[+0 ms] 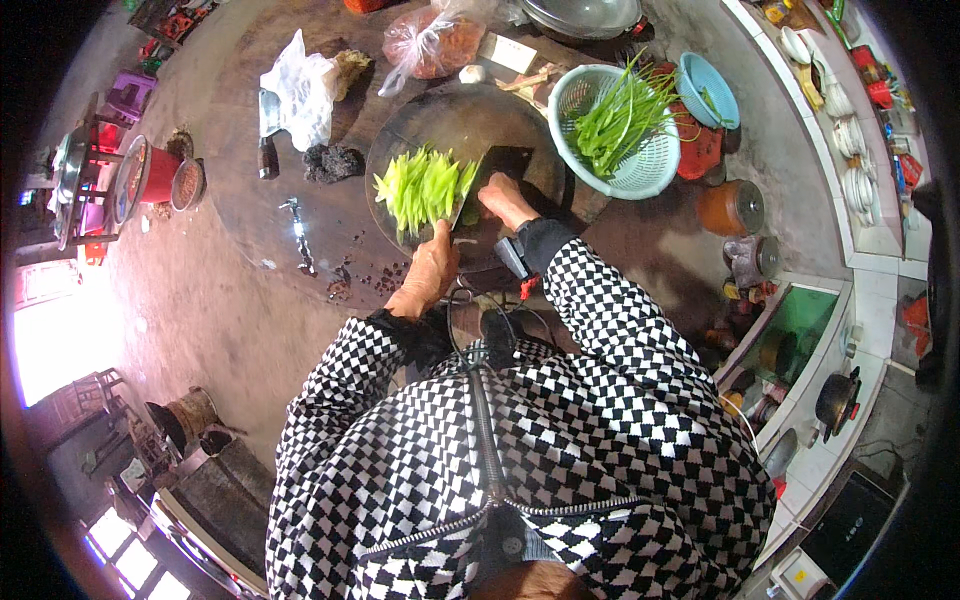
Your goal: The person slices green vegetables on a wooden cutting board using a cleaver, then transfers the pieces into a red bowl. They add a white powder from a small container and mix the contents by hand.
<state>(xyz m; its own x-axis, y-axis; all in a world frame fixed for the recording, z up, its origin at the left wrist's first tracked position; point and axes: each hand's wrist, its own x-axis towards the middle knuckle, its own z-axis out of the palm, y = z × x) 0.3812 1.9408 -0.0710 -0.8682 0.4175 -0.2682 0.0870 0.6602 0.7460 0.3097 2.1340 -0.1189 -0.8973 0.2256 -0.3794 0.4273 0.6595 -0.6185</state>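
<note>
Sliced pale green vegetable pieces [421, 189] lie in a heap on a round cutting board [450, 112]. My right hand [506, 198] grips a dark cleaver [511, 160] whose blade is just right of the heap; its handle is mostly hidden in the fist. At the near side of the heap is my left hand [433, 268], its fingers at the slices and close to the blade's edge. Whether it pinches any slices I cannot tell. A light blue plastic colander [645, 174] with long green stalks [619, 124] stands right of the board.
Left of the board lie a second cleaver [268, 120], a white plastic bag [300, 90] and a dark scouring pad [332, 163]. Behind it are a tied bag of reddish food [435, 45], a garlic bulb [472, 74] and a metal pan [585, 19]. A smaller blue basket [706, 90] is beyond the colander.
</note>
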